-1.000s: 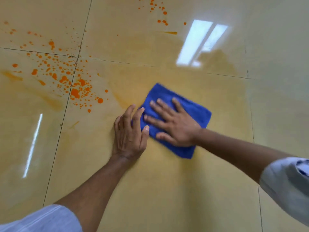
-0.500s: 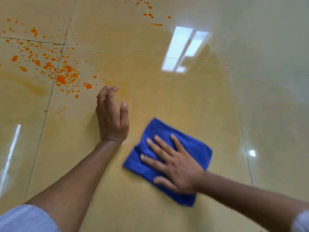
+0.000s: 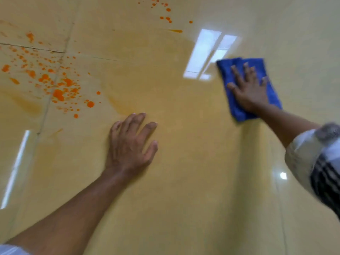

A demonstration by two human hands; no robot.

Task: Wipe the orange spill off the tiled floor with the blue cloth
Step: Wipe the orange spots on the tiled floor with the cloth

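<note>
The blue cloth lies folded on the glossy tiled floor at the upper right. My right hand presses flat on it with fingers spread. My left hand rests flat on the bare tile in the middle, well left of the cloth. The orange spill is a spatter of drops at the left, across a tile joint. A smaller group of orange drops sits at the top centre. A pale orange smear lies just beyond my left fingertips.
Ceiling lights reflect as a bright glare patch just left of the cloth and as a streak at the left edge. Grout lines cross the spill area. My striped sleeve fills the right edge.
My right hand has swept the cloth away from my left hand, up and to the right, to beside the light's reflection. My left hand stays flat on the tile.
</note>
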